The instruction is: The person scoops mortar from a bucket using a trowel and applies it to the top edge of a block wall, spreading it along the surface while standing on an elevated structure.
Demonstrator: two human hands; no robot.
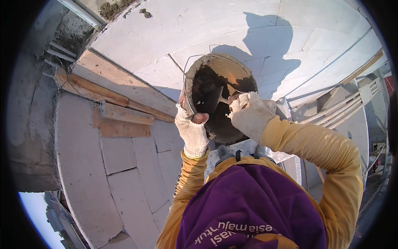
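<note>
A mortar-caked bucket [190, 79] with a thin wire handle stands in front of me, its mouth tipped into view. My left hand [193, 129], in a white knit glove with bare fingertips, grips the bucket's near left rim, the thumb over the edge. My right hand [251, 115], gloved the same way, is closed around the handle of a trowel [214, 99] at the bucket's right side. The trowel's blade reaches down into the bucket. Grey mortar [224, 121] coats the shaded inside; how deep it is I cannot tell.
Pale block walls [124, 178] run to the left and beyond the bucket. Wooden boards [126, 113] lie against the left wall, near a rough concrete column [33, 137] with protruding bars. Several long pale poles [338, 108] stand at the right. My shadow [269, 37] falls on the far blocks.
</note>
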